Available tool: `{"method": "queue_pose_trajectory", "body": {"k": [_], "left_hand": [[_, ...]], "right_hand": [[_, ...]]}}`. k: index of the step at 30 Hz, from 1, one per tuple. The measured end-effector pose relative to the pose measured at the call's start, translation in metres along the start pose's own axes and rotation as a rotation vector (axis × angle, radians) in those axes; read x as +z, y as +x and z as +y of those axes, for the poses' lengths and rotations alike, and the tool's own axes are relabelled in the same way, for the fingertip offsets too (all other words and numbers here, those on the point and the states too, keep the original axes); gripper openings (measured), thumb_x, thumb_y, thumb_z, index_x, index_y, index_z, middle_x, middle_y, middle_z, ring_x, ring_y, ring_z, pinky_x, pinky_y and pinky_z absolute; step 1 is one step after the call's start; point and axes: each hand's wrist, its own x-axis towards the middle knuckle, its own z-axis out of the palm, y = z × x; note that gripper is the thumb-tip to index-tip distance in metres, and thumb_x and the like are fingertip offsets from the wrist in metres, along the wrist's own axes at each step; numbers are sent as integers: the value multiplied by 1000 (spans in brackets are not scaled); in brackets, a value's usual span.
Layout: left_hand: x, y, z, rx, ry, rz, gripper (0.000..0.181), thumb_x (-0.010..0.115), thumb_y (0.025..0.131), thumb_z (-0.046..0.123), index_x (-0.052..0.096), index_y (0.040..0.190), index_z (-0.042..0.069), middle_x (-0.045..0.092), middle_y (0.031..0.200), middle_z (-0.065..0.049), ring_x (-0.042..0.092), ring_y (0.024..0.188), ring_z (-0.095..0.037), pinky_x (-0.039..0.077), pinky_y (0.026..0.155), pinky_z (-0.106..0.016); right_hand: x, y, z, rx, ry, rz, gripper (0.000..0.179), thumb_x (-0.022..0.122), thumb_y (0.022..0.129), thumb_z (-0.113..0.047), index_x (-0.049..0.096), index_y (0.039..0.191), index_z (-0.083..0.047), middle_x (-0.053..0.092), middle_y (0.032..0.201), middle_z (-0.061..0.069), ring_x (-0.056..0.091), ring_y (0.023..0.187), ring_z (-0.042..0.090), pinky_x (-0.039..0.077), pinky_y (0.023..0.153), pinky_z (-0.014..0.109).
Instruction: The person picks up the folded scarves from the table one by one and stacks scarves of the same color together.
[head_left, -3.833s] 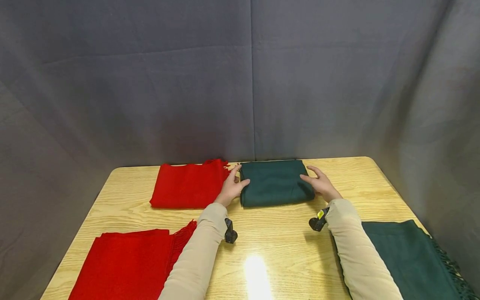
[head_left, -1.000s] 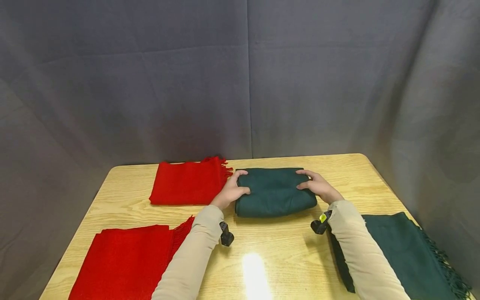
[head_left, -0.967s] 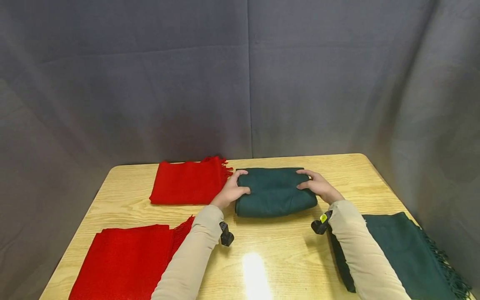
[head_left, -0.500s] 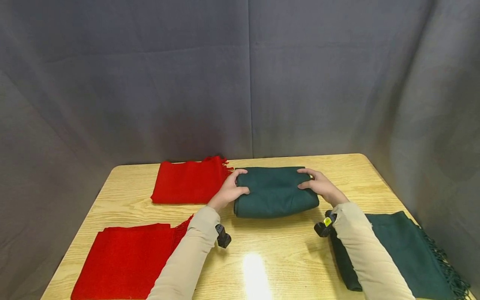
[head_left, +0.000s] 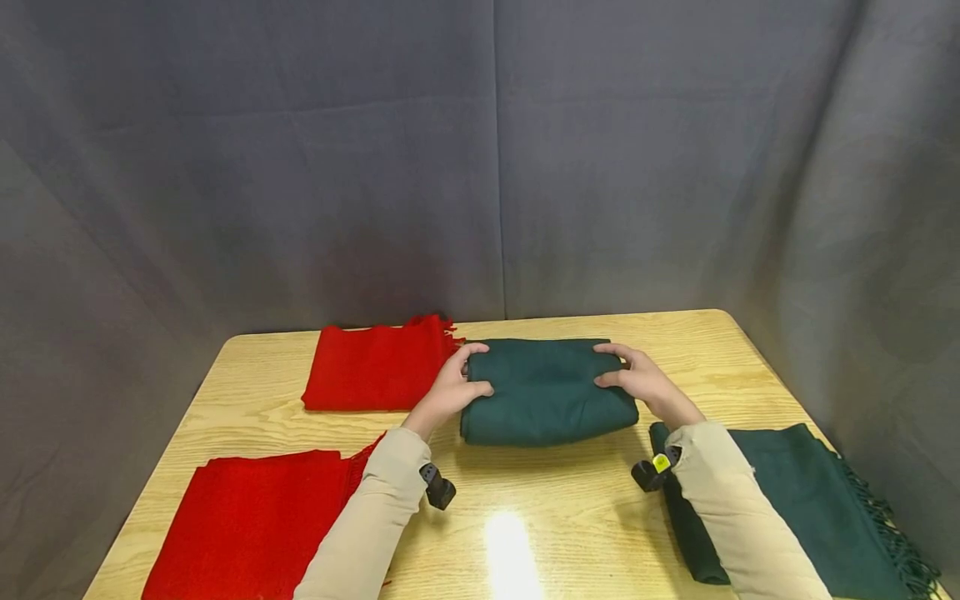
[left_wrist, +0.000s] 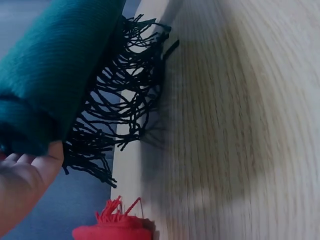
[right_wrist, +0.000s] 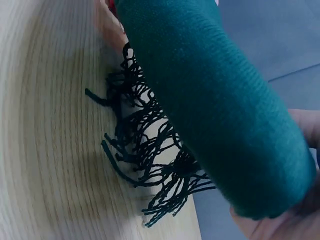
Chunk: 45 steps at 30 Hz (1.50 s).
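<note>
A folded dark green scarf (head_left: 547, 396) is held between both hands at the far middle of the table. My left hand (head_left: 452, 390) grips its left end, thumb on top and the other fingers partly hidden beneath. On the opposite end, my right hand (head_left: 643, 383) grips it the same way. Seen from the left wrist, the scarf (left_wrist: 55, 65) is raised above the wood and its dark fringe (left_wrist: 120, 95) dangles to the tabletop. The right wrist view shows the rounded near fold of the scarf (right_wrist: 215, 115), with fringe (right_wrist: 150, 145) hanging below.
A folded red scarf (head_left: 378, 367) lies just left of my left hand. Another red scarf (head_left: 247, 525) lies at the front left, partly under the left sleeve. At the front right, a second green scarf (head_left: 810, 500) lies beneath the right forearm. Grey curtain (head_left: 480, 167) surrounds the wooden table (head_left: 570, 517).
Earlier the hands were spread at the green scarf's sides; then they took hold of its ends. The scarf has since come up off the table and a little toward me.
</note>
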Motion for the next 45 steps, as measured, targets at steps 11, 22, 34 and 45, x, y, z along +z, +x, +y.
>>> {"method": "queue_pose_trajectory", "body": {"k": [11,22,34,45], "left_hand": [[-4,-28,26,36,-53,-15,55,56,73,-9,42,125,-4,52,106,-21,53,80,-18,47,68,-28],[-8,-42,29,58,-51,-26,54,56,74,-10,42,126,-4,51,106,-21,50,78,-17,45,66,-26],[-11,-41,4,69,-121,-25,55,58,75,-9,43,126,4,53,111,-19,56,89,-24,50,72,-32],[-16,-54,8,73,-92,-15,56,60,74,-8,44,126,5,54,111,-18,56,90,-25,49,73,-32]], "right_hand": [[8,-16,-6,-60,-28,28,59,62,82,-8,37,136,-2,26,141,25,30,122,43,30,95,56],[14,-30,-13,-92,-22,47,57,61,82,-9,39,135,-3,36,134,25,44,109,37,39,87,47],[20,-44,-20,-141,37,39,58,62,82,-4,39,135,-2,51,119,25,55,98,29,47,76,32],[26,-55,-25,-173,49,25,57,62,82,-4,39,134,-1,49,122,24,53,102,30,46,79,32]]}}
